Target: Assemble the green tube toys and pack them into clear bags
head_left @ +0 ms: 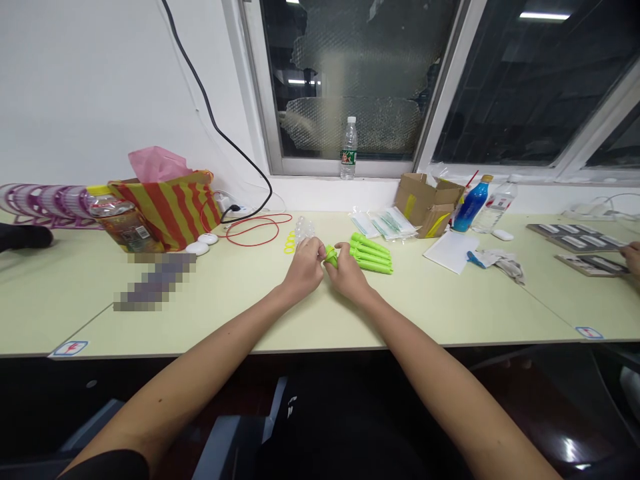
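A small green plastic piece (331, 255) is between my hands over the pale table. My right hand (349, 272) has its thumb and fingers closed on it. My left hand (305, 266) is closed beside it, fingertips pinched near its left side; what they hold is too small to make out. Several green plastic tubes (373, 255) lie side by side just right of my right hand. Behind my left hand are clear plastic pieces (304, 228) and yellow rings (289, 243).
A striped bag (180, 208), a drink bottle (125, 220) and a red cable (253, 230) are at the left. Packets (393, 223), a cardboard box (425, 203), a blue bottle (471, 203) and gloves (500, 261) are behind and right. Another person's hand (633, 257) touches grey trays at far right.
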A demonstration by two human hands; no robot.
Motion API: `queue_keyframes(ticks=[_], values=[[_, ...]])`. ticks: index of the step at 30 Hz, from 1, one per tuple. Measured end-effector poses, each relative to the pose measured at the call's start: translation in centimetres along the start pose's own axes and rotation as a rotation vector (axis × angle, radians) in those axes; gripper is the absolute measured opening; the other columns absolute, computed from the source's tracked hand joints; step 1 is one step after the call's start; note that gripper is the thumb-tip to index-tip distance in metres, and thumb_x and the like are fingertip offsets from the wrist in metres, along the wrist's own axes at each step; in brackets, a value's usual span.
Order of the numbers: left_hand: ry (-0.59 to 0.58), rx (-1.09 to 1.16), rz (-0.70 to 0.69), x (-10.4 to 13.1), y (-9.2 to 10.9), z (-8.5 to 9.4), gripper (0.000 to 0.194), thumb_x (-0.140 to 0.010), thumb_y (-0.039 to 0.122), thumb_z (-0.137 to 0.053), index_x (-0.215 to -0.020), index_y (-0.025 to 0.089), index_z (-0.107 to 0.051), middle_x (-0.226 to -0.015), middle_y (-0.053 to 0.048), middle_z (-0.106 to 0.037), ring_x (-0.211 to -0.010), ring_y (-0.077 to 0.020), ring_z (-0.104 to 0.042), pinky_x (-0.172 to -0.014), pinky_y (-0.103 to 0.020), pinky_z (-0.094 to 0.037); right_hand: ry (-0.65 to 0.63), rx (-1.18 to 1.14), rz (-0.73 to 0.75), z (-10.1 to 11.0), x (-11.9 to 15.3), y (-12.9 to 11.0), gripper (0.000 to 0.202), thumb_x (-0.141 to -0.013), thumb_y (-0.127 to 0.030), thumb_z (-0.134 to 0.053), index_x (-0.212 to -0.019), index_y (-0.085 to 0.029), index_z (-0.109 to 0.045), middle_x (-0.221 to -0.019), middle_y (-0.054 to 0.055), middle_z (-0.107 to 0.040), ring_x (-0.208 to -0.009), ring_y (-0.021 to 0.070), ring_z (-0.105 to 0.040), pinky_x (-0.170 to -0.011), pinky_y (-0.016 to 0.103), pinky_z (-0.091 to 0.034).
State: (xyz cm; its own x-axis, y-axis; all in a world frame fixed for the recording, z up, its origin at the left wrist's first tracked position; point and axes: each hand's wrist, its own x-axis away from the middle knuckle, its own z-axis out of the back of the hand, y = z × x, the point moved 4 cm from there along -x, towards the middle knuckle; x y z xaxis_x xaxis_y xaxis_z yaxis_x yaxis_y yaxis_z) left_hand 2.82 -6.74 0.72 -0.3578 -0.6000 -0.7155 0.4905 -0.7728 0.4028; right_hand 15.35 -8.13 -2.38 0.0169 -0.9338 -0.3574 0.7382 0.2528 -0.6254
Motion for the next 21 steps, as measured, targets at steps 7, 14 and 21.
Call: queue_keyframes(ticks=[7, 14, 21], values=[[-0.015, -0.008, -0.025, 0.28, 0.01, -0.50, 0.031, -0.067, -0.007, -0.040, -0.076, 0.022, -0.037, -0.079, -0.004, -0.050, -0.077, -0.0203, -0.045, -0.071, -0.035, -0.037, 0.007, 0.028, -0.024, 0.07, -0.22, 0.39, 0.042, -0.092, -0.032, -0.049, -0.129, -0.014, -0.041, -0.100, 0.014, -0.068, -0.091, 0.0271, -0.063, -0.071, 0.031, -0.042], [0.113, -0.007, 0.021, 0.41, -0.23, 0.03, 0.023, -0.080, -0.002, -0.041, -0.081, 0.022, -0.042, -0.082, -0.004, -0.053, -0.081, -0.0200, -0.048, -0.074, -0.035, -0.041, 0.026, 0.187, -0.054, 0.61, -0.17, 0.29, 0.035, -0.096, -0.045, -0.045, -0.115, -0.017, -0.052, -0.096, 0.014, -0.069, -0.087, 0.0270, -0.064, -0.069, 0.031, -0.040], [0.174, -0.074, -0.080, 0.40, 0.24, 0.44, 0.012, -0.089, 0.016, -0.054, -0.101, 0.020, -0.052, -0.095, -0.006, -0.059, -0.091, -0.0205, -0.052, -0.083, -0.036, -0.045, 0.048, 0.148, 0.084, 0.60, 0.14, -0.31, 0.037, -0.096, -0.032, -0.044, -0.129, -0.017, -0.047, -0.106, 0.014, -0.068, -0.093, 0.0276, -0.064, -0.075, 0.034, -0.043]])
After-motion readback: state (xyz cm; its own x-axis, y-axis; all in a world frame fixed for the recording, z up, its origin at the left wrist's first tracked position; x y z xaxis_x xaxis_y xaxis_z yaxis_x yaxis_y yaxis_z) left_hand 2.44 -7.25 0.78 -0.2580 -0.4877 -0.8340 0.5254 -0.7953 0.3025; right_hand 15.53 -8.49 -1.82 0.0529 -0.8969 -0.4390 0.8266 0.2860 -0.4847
